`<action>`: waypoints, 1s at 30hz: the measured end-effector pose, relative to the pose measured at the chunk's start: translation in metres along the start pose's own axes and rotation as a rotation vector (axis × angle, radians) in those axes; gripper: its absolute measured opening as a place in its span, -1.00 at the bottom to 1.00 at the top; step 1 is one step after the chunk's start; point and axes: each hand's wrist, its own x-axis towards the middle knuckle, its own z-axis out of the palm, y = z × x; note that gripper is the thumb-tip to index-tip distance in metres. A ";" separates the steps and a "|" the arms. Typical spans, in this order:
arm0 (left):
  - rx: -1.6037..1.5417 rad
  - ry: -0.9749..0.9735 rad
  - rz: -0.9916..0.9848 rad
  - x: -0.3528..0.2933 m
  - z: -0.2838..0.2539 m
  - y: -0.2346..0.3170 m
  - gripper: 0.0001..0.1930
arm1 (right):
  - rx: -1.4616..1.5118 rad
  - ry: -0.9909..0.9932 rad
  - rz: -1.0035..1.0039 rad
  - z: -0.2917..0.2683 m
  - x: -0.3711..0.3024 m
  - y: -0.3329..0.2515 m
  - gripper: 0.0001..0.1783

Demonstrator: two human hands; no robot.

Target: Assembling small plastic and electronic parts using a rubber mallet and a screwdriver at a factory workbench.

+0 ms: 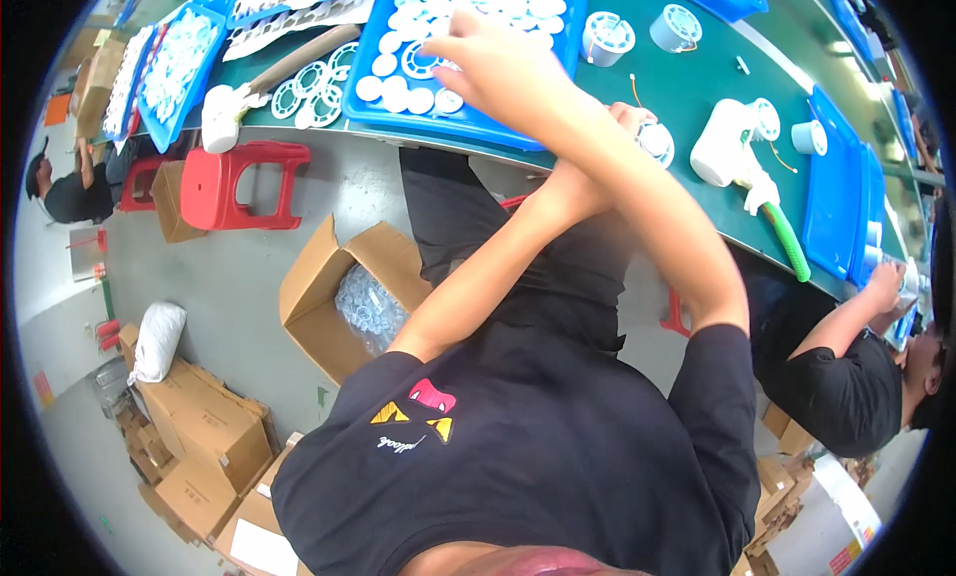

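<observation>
My forearms cross over the table's front edge, the right one above the left. My right hand (498,73) hangs over a blue tray (360,113) of small white discs (395,96). Its fingertips meet the edge of a white plastic ring (419,60) with holes around it, and the grip looks like a pinch. Partly hidden behind my right forearm, my left hand (627,120) curls its fingers beside a round white housing (654,142) and appears to hold it. More white rings (311,90) lie loosely on the table left of the tray.
Two white cylindrical housings (608,38) with wires stand beyond my left hand. A white bottle (719,143) and a green-handled tool (785,239) lie to the right. A wooden-handled mallet (299,60) rests at left. Below are a red stool (214,188) and an open carton (324,297). A co-worker (846,377) works at right.
</observation>
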 end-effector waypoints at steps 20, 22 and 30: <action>-0.119 -0.080 -0.061 -0.005 -0.026 0.018 -0.38 | -0.014 0.387 0.595 -0.107 -0.142 0.018 -0.60; -0.005 0.014 -0.121 -0.007 -0.017 0.027 -0.44 | -0.176 0.397 0.491 -0.090 -0.156 0.012 -0.54; 0.115 0.204 -0.150 -0.011 0.008 0.027 -0.47 | -0.162 0.404 0.546 -0.062 -0.174 0.011 -0.46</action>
